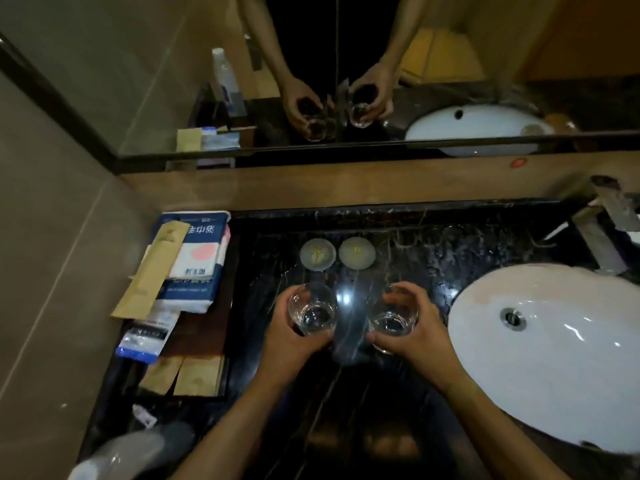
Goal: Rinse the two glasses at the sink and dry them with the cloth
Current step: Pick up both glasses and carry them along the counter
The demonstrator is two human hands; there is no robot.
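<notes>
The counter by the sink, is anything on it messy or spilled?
A bit messy, no clear spill. On the tray at the left, a long tan packet lies slanted across a blue-and-white towel pack. The left hand and right hand each hold a glass over the dark counter.

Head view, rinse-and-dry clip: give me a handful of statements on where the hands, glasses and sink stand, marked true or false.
1. Each hand holds one glass. True: the left hand grips the left glass, and the right hand grips the right glass.
2. The glasses are under the faucet. False: they are over the dark countertop, left of the sink; the faucet is at far right.
3. Two round coasters lie behind the glasses. True.
4. Water is running into the sink. False: no stream shows.
5. The packaged items lie right of the sink. False: they lie at far left.
</notes>
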